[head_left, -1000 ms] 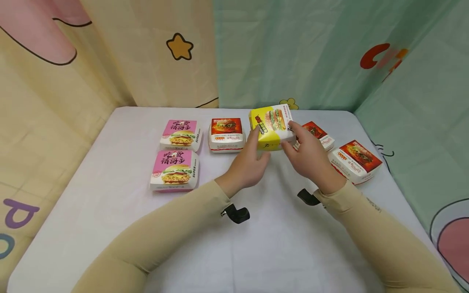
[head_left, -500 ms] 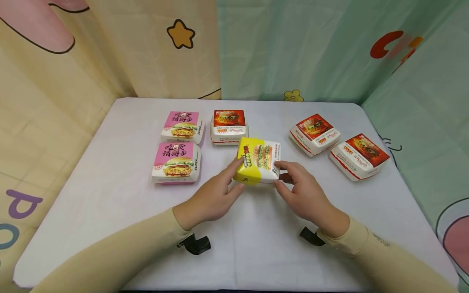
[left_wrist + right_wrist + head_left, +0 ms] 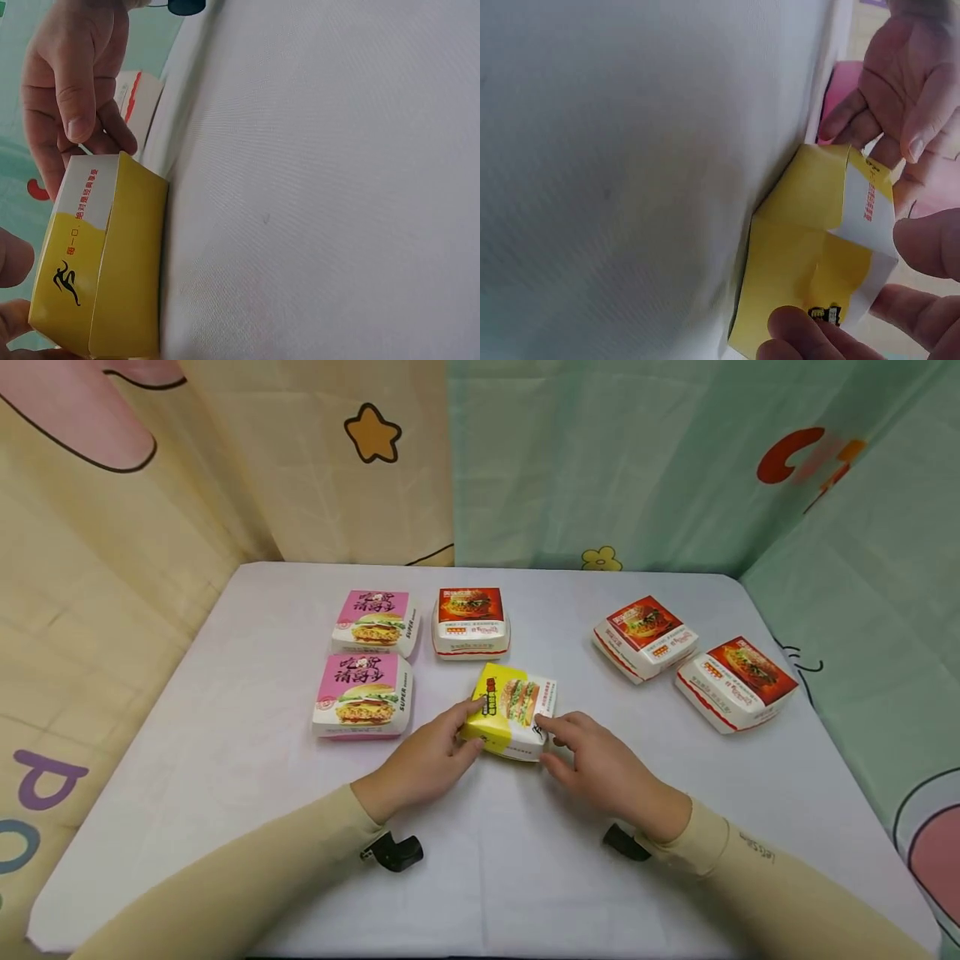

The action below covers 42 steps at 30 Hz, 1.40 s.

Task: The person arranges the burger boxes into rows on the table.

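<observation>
A yellow-and-white burger box (image 3: 513, 710) sits on the white-covered table, slightly turned, between my two hands. My left hand (image 3: 426, 760) holds its left side, fingers along the far part and thumb by the near corner. At the right side my right hand (image 3: 603, 768) holds it, with the index finger at the top edge and the thumb near the front corner. In the left wrist view the yellow side of the box (image 3: 127, 262) stands against the cloth. The right wrist view shows fingertips (image 3: 795, 330) touching the box (image 3: 795, 255). Some fingers are hidden behind it.
Two pink burger boxes (image 3: 363, 697) stand one in front of the other on the left. A red-and-white box (image 3: 471, 622) is behind the yellow one. Two more red-and-white boxes (image 3: 645, 637) lie angled on the right. Printed curtains (image 3: 600, 460) surround the table (image 3: 480, 877).
Both hands have brought the yellow box from the back of the table toward me and lowered it, turning it slightly. The other boxes have stayed in place.
</observation>
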Available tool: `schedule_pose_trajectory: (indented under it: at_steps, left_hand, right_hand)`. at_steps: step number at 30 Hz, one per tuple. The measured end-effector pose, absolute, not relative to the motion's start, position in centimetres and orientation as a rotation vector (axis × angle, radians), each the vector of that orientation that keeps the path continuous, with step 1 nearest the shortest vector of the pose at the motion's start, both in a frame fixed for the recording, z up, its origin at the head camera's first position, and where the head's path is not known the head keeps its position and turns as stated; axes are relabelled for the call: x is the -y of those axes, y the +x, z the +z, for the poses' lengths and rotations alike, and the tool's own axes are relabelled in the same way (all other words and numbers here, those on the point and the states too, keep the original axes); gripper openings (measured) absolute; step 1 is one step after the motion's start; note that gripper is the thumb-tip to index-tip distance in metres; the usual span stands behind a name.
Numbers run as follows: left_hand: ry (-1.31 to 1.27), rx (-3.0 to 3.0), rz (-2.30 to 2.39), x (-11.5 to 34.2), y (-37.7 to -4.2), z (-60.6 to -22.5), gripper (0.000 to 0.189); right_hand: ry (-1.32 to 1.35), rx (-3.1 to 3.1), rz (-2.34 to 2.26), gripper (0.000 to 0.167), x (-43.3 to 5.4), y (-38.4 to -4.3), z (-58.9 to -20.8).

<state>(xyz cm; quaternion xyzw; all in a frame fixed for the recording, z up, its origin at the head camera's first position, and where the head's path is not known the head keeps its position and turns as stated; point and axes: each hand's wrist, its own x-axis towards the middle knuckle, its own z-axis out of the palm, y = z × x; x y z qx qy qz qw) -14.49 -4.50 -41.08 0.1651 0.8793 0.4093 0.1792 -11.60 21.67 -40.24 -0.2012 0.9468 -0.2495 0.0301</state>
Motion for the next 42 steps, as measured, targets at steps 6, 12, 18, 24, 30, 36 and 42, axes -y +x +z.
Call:
schedule_pose_trajectory:
  at_steps: [6, 12, 18, 24, 30, 36, 42]
  left_hand:
    - [0.448, -2.497, 1.188, 4.6, -15.0, -40.9, 0.051]
    - [0.411, -2.516, 1.199, 4.6, -15.9, -40.9, 0.046]
    - [0.424, -2.572, 1.189, 4.7, -16.4, -41.2, 0.05]
    - [0.408, -2.634, 1.16, 4.9, -16.4, -41.3, 0.052]
    - [0.364, -2.632, 1.161, 4.8, -16.2, -41.3, 0.063]
    - [0.349, -2.6, 1.173, 4.8, -16.5, -41.5, 0.069]
    - [0.342, -2.573, 1.177, 5.2, -17.3, -41.6, 0.067]
  right_hand:
    - [-0.604, -2.895, -0.657, 0.038, -22.4, -13.3, -39.2]
    - [-0.602, -2.843, -0.589, 0.047, -23.1, -16.6, -38.7]
    - [-0.709, -2.729, -0.614, 0.055, -22.7, -18.2, -38.8]
    - [-0.689, -2.758, -0.641, 0.045, -21.7, -18.1, -39.1]
    - [-0.653, -2.776, -0.679, 0.042, -21.0, -17.6, -39.3]
    - [-0.698, -2.757, -0.711, 0.038, -20.7, -17.4, -39.2]
    - [-0.632, -2.684, -0.75, 0.057, -20.7, -18.3, -39.2]
